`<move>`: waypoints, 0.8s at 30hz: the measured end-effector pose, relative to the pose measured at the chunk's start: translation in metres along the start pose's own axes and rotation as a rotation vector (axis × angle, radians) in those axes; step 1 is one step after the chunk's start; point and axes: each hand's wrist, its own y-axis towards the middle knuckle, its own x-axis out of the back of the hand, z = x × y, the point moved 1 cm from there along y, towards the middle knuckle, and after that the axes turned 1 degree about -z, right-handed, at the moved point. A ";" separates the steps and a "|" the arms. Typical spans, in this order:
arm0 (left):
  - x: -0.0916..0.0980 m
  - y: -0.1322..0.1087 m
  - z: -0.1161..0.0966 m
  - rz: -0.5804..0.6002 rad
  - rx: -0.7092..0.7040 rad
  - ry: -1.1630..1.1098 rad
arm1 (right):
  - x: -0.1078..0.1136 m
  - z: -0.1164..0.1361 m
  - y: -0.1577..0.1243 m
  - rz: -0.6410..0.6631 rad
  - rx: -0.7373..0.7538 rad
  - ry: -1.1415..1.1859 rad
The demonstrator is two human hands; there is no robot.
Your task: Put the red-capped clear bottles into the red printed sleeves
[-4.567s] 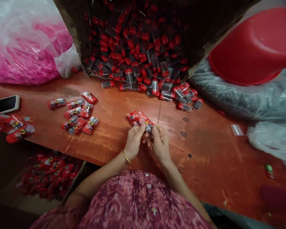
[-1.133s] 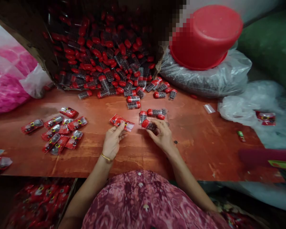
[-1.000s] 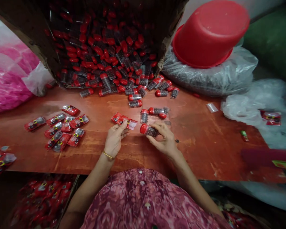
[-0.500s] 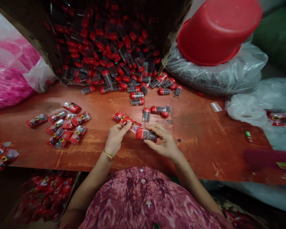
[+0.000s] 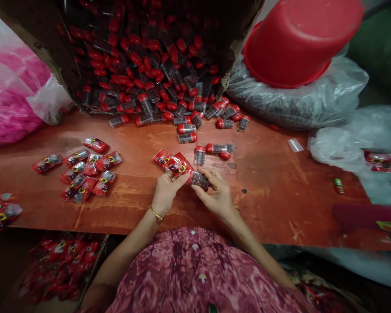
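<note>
My left hand (image 5: 167, 193) is shut on a red foil sachet (image 5: 179, 164), pinching it at the lower edge, with a second red sachet (image 5: 161, 158) lying against it. My right hand (image 5: 215, 193) grips a clear tube of dark beads (image 5: 200, 181) between fingers and thumb. The tube's capped end meets the sachet's mouth, and the cap is hidden there. Just beyond my hands lie loose red-capped tubes (image 5: 199, 155). A group of filled red sachets (image 5: 91, 168) lies to the left on the reddish wooden table (image 5: 273, 208).
A tipped cardboard box (image 5: 133, 65) spills many red-capped tubes toward the table. An upturned red plastic basin (image 5: 299, 41) rests on a grey plastic bag of dark contents (image 5: 296, 98). A pink-filled plastic bag (image 5: 9, 102) lies at left; a box of red sachets (image 5: 60, 265) sits below the table edge.
My hands have drawn together. The tube has moved left from my right hand's side into contact with the sachet's mouth, and the sachet now lies flatter and wider in view.
</note>
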 end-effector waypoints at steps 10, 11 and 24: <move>-0.013 -0.006 0.001 0.035 0.045 -0.129 | -0.013 0.008 0.005 -0.089 -0.059 -0.077; -0.014 -0.006 0.002 0.022 0.044 -0.144 | -0.015 0.009 0.006 -0.102 -0.047 -0.096; -0.009 -0.002 -0.014 0.036 -0.024 -0.146 | -0.018 -0.005 -0.003 -0.020 -0.461 0.492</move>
